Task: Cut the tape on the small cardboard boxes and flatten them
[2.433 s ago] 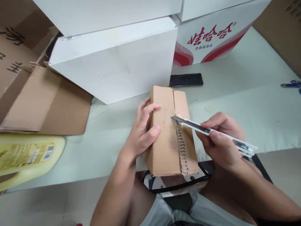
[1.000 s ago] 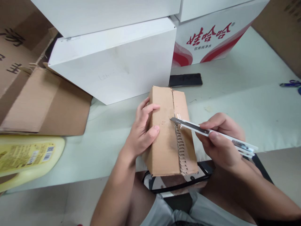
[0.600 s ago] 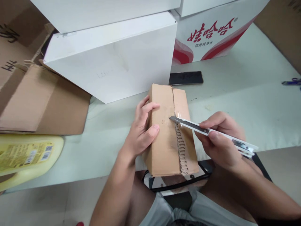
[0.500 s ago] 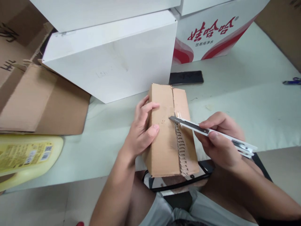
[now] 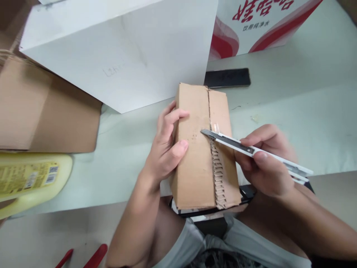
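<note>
A small brown cardboard box [image 5: 195, 163] rests on the near edge of the pale table [image 5: 292, 111], partly over my lap. My left hand [image 5: 166, 149] grips its left side, fingers curled over the top face. My right hand [image 5: 264, 160] is closed on a white utility knife [image 5: 259, 153]. The blade tip lies on the box's centre seam, about halfway along. Below the blade the seam is torn open and shows ragged corrugated edges; above it the seam is still closed.
A large white box [image 5: 119, 48] stands behind, a red-and-white printed carton [image 5: 251, 26] at the back right, a black phone [image 5: 227, 78] behind the small box. Flattened brown cardboard [image 5: 47, 108] and a yellow jug [image 5: 28, 178] lie left. Red handles [image 5: 92, 257] show at the bottom.
The view has dropped and moved closer, so everything sits higher and larger in frame. The knife tip stays at roughly the same spot on the seam; both hands keep their grips.
</note>
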Available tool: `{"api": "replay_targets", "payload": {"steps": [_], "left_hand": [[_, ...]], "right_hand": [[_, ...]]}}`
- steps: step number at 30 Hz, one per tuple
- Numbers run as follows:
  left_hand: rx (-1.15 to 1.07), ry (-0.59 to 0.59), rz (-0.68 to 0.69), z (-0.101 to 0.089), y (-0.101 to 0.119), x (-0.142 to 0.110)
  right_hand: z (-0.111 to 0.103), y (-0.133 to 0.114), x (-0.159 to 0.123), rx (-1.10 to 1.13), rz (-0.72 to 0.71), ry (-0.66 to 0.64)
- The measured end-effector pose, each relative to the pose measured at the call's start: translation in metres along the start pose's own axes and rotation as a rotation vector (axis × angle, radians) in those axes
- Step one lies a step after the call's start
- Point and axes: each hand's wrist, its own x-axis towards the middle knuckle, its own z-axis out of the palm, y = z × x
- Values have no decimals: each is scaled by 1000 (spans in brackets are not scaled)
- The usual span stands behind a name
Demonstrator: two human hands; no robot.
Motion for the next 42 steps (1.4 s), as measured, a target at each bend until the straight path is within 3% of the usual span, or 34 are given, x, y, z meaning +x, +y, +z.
{"api": "replay_targets", "payload": {"steps": [6,42], "left_hand": [[-163,21,-20,-3,6,2],[-184,-3,27,-6,1,-1]], "right_hand": [[-2,-4,3,-1,-5,-35],[-3,-6,2,-32,-26,-22]]}}
